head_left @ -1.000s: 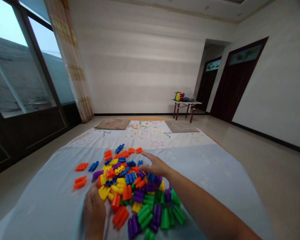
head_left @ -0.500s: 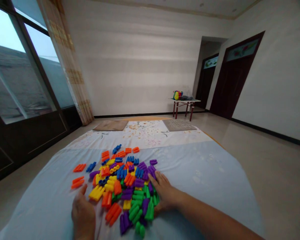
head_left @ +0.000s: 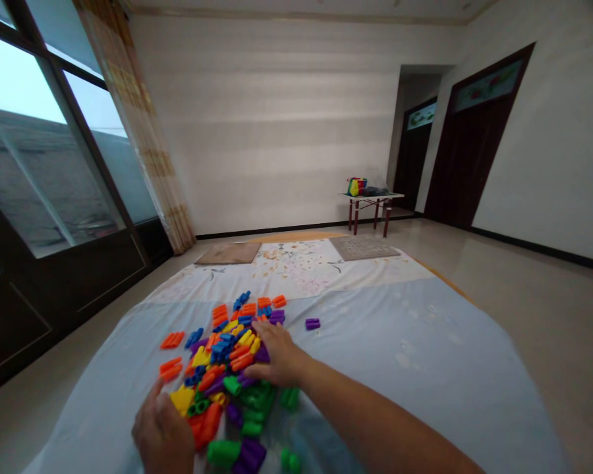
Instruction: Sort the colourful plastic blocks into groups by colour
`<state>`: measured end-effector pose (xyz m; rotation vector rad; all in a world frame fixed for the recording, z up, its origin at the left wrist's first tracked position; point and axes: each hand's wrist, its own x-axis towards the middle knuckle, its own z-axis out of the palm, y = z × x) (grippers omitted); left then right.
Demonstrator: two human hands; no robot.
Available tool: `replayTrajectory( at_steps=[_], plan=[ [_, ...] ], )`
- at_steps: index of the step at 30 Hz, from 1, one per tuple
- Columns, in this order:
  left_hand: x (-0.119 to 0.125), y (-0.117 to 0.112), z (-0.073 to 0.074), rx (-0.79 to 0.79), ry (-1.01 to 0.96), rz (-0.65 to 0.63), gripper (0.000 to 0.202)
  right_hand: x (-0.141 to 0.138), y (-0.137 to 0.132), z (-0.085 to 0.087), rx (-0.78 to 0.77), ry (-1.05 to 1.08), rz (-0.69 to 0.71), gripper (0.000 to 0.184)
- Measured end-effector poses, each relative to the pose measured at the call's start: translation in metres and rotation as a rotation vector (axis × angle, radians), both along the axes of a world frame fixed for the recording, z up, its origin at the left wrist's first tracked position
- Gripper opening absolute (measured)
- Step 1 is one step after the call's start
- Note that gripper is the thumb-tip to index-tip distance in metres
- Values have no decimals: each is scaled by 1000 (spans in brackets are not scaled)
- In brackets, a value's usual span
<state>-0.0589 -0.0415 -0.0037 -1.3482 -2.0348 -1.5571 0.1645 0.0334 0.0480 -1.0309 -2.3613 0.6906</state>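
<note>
A heap of plastic toy building blocks (head_left: 221, 349) lies on the bed sheet, in orange, yellow, blue, purple and green, each made of joined rounded tubes. My right hand (head_left: 279, 355) rests with spread fingers against the right side of the heap, over purple and yellow blocks. My left hand (head_left: 163, 428) is cupped at the near left edge, its fingers apart beside a yellow block (head_left: 182, 399) and an orange block (head_left: 206, 424). Neither hand grips a block. Green blocks (head_left: 257, 398) lie below my right hand, some blurred.
A loose purple block (head_left: 313, 324) lies right of the heap, and two orange blocks (head_left: 172, 340) lie left. The pale blue sheet (head_left: 400, 368) spreads around. Two flat mats (head_left: 364, 248) lie at the far end. Beyond stands a small table (head_left: 375, 196) with a colourful bag (head_left: 356, 186).
My right hand has moved left, pushing the right side of the heap inward. A purple block now lies apart on the right. My left hand has stayed by the near left edge.
</note>
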Motion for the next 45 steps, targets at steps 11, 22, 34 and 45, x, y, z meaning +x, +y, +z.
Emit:
replayTrajectory(
  at_steps=[11,22,34,45],
  plan=[
    [121,-8,0,-149,732,-490,49,237,-22,-73,9,-553,-612,75],
    [255,28,7,-573,607,-798,55,273,-45,-80,50,-536,-670,70],
    [203,114,6,-754,726,-581,55,280,-43,-98,111,-544,-669,68],
    [103,114,56,-776,719,-332,43,284,-42,-105,115,-594,-672,68]
  ],
)
